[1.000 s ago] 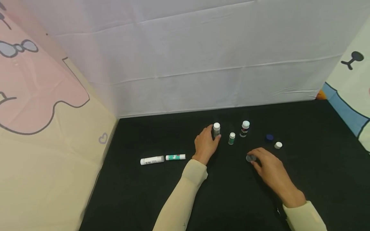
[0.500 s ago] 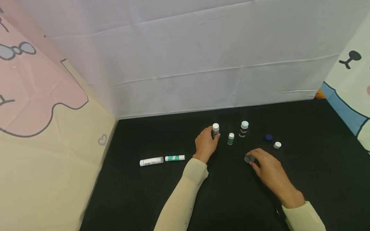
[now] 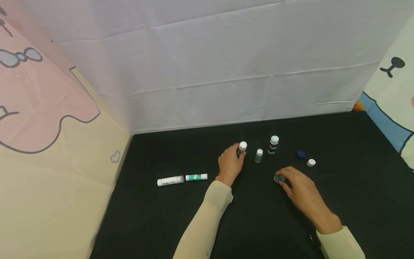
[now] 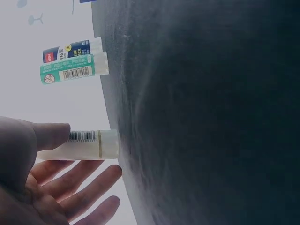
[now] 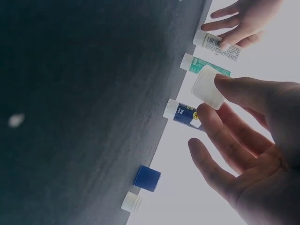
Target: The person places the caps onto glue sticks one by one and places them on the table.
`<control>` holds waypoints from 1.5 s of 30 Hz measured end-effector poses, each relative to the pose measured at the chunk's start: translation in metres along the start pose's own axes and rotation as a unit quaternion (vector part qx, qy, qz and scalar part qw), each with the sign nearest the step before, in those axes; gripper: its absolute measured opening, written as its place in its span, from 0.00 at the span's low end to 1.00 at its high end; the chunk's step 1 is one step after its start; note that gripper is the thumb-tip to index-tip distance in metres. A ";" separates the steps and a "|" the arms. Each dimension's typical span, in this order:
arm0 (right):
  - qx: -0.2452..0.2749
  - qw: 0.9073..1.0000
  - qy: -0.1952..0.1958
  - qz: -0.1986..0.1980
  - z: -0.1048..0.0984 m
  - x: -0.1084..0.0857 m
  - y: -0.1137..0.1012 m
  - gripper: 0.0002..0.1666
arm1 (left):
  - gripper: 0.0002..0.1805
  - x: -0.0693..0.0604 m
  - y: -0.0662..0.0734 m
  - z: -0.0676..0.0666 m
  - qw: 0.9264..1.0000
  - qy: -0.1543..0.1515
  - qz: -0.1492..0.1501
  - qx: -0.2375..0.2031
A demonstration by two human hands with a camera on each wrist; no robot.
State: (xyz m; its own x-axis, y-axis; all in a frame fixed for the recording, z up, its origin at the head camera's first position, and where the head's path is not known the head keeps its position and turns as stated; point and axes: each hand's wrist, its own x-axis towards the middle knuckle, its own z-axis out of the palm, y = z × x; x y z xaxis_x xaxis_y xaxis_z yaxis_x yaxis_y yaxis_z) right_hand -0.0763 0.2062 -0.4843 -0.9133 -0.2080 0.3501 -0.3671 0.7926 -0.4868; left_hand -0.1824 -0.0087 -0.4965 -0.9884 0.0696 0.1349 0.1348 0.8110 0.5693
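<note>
My left hand [image 3: 230,163] grips an upright whitish glue stick [image 3: 243,145] between thumb and fingers; its barcode label shows in the left wrist view. My right hand [image 3: 302,190] pinches a small translucent cap [image 5: 208,87] between thumb and fingertip, held above the table. Between the hands stand a teal-labelled glue stick [image 3: 259,156] and a navy-labelled glue stick [image 3: 273,144], both upright. In the left wrist view, the teal glue stick [image 4: 70,69] partly covers the navy one [image 4: 79,48].
A navy cap [image 3: 301,154] and a white cap [image 3: 311,163] sit on the black tabletop [image 3: 258,223] right of the sticks. At the left lie a white glue stick [image 3: 170,180] and a teal-and-white one [image 3: 196,177], end to end. A white cloth [image 3: 194,72] hangs behind.
The glue stick in my left hand has shifted slightly, its white top now nearer to me. My right hand and the cap stay nearly still.
</note>
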 end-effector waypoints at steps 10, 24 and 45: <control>0.000 1.000 0.007 -0.014 0.004 0.001 -0.004 0.21 | 0.16 -0.015 -0.003 -0.009 0.999 0.035 0.033 0.023; 0.010 1.000 -0.003 -0.010 0.004 0.003 -0.010 0.20 | 0.13 -0.045 -0.008 -0.016 0.995 0.059 0.074 0.024; 0.021 0.997 0.034 -0.068 0.005 0.003 -0.012 0.26 | 0.16 -0.078 -0.004 -0.020 0.984 0.095 0.124 0.090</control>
State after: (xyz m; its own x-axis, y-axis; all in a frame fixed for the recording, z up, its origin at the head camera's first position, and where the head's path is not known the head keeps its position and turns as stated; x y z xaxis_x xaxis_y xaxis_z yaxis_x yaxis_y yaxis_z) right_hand -0.0760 0.1937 -0.4811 -0.8411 -0.2714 0.4679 -0.4952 0.7344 -0.4641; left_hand -0.1045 -0.0290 -0.4927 -0.8938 0.1821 0.4099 0.3380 0.8742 0.3487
